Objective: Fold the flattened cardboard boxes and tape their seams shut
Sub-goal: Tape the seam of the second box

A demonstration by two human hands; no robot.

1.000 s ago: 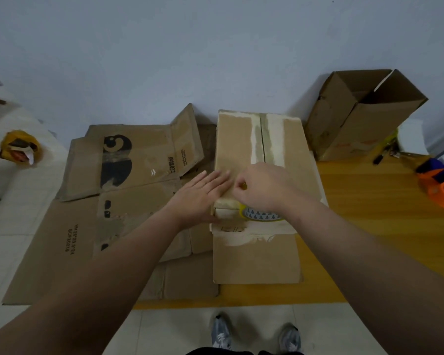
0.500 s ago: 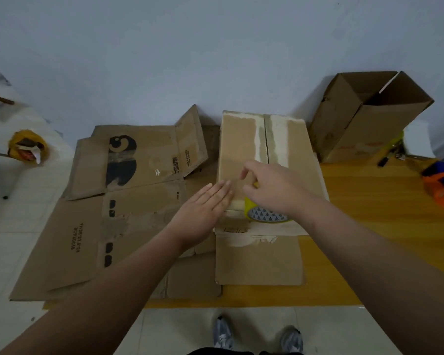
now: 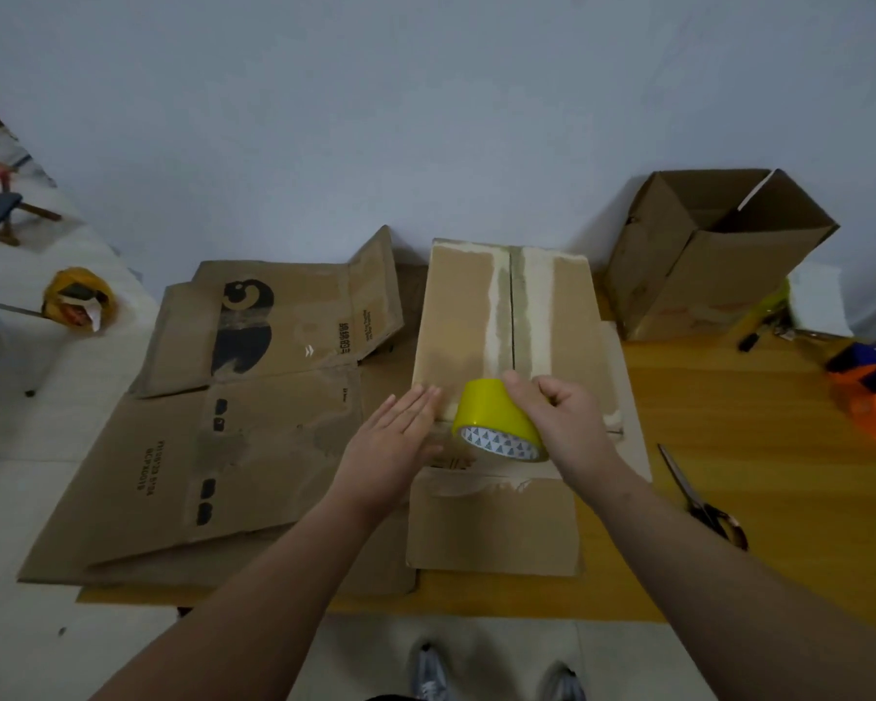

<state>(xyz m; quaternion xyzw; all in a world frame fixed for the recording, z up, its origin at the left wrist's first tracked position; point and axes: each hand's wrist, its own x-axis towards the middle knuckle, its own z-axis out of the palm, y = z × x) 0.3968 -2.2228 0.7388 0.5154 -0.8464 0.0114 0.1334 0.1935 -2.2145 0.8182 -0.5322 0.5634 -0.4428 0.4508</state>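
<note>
Wooden table [image 3: 759,422], strewn with flattened cardboard [image 3: 254,447], meets a pale, perhaps bluish wall [image 3: 426,118]

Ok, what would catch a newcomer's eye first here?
The bright yellow tape roll, gripped by the right hand at the near end of the folded box, with the left hand flat beside it. Next, the open box standing back right by the wall, and flattened cardboard spread left.

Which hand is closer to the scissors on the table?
Right. The right hand, gripping the yellow tape roll, is left of the scissors; the left hand rests flat at the box edge, farther left beyond the roll.
</note>
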